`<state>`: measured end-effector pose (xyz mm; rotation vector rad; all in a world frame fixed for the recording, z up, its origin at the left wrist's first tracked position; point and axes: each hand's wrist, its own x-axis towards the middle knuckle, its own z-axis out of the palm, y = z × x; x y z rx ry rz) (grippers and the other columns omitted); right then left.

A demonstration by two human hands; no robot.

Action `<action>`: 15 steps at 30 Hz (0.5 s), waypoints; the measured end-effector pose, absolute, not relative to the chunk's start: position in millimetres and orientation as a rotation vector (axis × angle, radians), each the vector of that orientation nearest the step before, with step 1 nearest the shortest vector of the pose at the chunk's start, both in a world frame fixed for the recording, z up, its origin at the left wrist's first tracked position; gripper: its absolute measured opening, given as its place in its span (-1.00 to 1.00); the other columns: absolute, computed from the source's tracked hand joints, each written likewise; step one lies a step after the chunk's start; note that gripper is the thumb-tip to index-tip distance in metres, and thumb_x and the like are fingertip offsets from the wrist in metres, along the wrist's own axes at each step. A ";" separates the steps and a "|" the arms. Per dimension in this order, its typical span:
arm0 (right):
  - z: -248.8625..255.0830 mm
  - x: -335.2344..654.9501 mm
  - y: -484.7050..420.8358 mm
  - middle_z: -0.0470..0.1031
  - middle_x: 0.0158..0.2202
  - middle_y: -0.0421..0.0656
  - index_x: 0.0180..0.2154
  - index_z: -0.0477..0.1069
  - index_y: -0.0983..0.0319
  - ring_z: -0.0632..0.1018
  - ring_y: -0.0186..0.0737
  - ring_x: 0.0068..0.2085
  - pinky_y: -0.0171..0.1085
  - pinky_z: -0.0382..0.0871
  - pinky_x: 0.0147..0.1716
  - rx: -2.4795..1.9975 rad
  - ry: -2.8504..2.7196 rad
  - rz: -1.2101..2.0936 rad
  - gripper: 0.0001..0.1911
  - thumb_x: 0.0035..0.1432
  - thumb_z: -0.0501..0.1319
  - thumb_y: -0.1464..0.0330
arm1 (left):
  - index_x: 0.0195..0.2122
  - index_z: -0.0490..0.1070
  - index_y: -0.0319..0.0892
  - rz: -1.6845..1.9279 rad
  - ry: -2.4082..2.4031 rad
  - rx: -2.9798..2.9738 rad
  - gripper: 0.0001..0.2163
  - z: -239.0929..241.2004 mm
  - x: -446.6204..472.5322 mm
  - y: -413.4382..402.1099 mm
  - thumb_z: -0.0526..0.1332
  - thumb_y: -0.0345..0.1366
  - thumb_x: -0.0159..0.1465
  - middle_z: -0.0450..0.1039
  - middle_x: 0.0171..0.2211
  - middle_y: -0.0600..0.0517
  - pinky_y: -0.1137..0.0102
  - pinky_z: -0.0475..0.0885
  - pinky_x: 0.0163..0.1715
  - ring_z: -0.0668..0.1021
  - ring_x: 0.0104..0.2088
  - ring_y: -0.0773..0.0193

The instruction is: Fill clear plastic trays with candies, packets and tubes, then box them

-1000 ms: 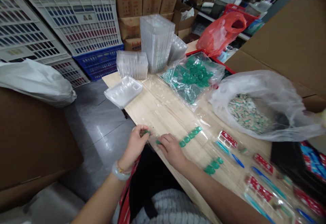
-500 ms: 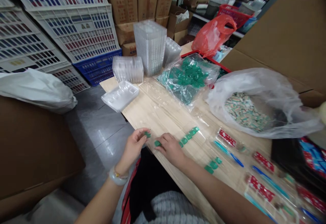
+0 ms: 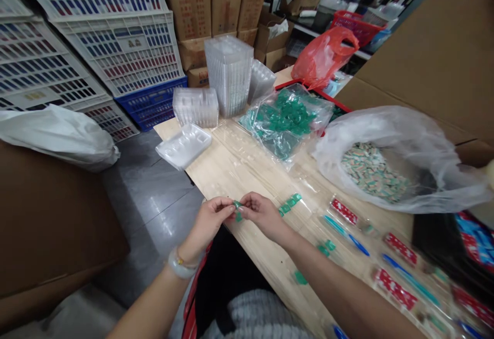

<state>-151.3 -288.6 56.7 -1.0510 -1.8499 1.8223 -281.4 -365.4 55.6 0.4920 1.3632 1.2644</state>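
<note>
My left hand (image 3: 213,219) and my right hand (image 3: 262,215) meet over the near edge of the wooden table (image 3: 247,174). Fingertips of both pinch a small green plastic piece (image 3: 236,204). A second green piece (image 3: 238,216) shows just below it, partly hidden, and I cannot tell whether it is held. Right of my right hand runs a short row of green pieces (image 3: 290,204). More green pieces (image 3: 326,247) lie by my right forearm, and a single green piece (image 3: 300,277) lies on its near side.
Behind are a clear bag of green pieces (image 3: 287,118), stacked clear plastic trays (image 3: 228,76) and a loose tray (image 3: 184,146). To the right lie a white bag of small pieces (image 3: 386,123), toothbrushes (image 3: 347,234) and red-and-white packs (image 3: 344,210). Crates (image 3: 116,51) stand left.
My hands were apart, each with a green piece at its fingers. My left hand has moved right and my right hand slightly up, and their fingertips now meet at one piece.
</note>
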 end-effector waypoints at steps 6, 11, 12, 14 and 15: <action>59.8 -153.6 -294.4 0.28 -0.58 -0.29 -0.45 0.29 0.25 0.34 -0.41 -0.53 -0.38 0.24 -0.51 -1.122 -1.941 1.601 -0.90 -0.03 0.15 0.34 | -0.52 0.28 -0.25 1.193 1.285 0.507 -0.75 54.9 -274.7 -366.5 0.23 -0.15 0.00 0.25 -0.62 0.14 0.55 0.24 -0.63 0.32 -0.61 0.46; 67.2 -158.4 -289.5 0.36 -0.34 -0.17 -0.26 0.36 0.25 0.40 -0.37 -0.37 -0.34 0.30 -0.36 -0.875 -2.113 1.401 -0.81 0.01 0.14 0.43 | -0.52 0.19 -0.23 1.198 1.151 0.345 -0.70 54.1 -280.0 -359.4 0.21 -0.10 0.00 0.12 -0.67 0.19 0.58 0.08 -0.70 0.21 -0.67 0.52; 68.4 -159.1 -287.2 0.37 -0.34 -0.16 -0.28 0.37 0.25 0.41 -0.37 -0.36 -0.35 0.31 -0.35 -0.844 -2.148 1.386 -0.83 0.01 0.14 0.44 | -0.53 0.19 -0.22 1.188 1.174 0.358 -0.71 53.8 -282.4 -357.5 0.19 -0.09 0.01 0.12 -0.67 0.19 0.58 0.06 -0.70 0.20 -0.68 0.51; 68.3 -160.2 -282.2 0.38 -0.39 -0.18 -0.32 0.39 0.26 0.41 -0.37 -0.39 -0.35 0.31 -0.36 -0.839 -2.230 1.321 -0.87 0.00 0.16 0.46 | -0.56 0.18 -0.22 1.152 1.316 0.460 -0.71 51.8 -288.0 -355.7 0.12 -0.08 0.07 0.10 -0.69 0.18 0.56 0.05 -0.71 0.18 -0.70 0.50; 66.7 -160.8 -279.7 0.38 -0.40 -0.18 -0.33 0.40 0.27 0.41 -0.37 -0.40 -0.35 0.31 -0.36 -0.850 -2.289 1.263 -0.87 -0.01 0.17 0.47 | -0.57 0.19 -0.22 1.139 1.442 0.550 -0.72 49.8 -290.8 -356.3 0.09 -0.10 0.10 0.10 -0.69 0.18 0.54 0.07 -0.70 0.18 -0.70 0.49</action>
